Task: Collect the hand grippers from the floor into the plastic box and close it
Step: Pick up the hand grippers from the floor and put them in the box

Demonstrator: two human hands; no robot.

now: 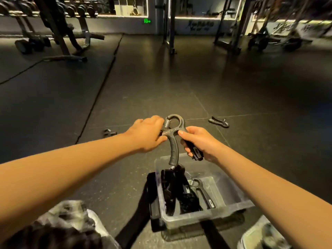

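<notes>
A: Floor, left: stray gripper (109, 132) lies loose. Left hand (147, 134), fingers curled, grips the held hand gripper (173, 135) near its spring. Right hand (200, 143) wraps one handle, above the plastic box (206, 216).
B: Handling?
A: Judged light, stiff, sprung; take the handles. Box already crowded. Second gripper (218, 122) on floor, right.

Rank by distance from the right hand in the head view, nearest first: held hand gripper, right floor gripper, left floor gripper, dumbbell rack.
1. held hand gripper, gripped in the right hand.
2. right floor gripper, just beyond, to the right.
3. left floor gripper, past the left hand.
4. dumbbell rack, far back left.
</notes>
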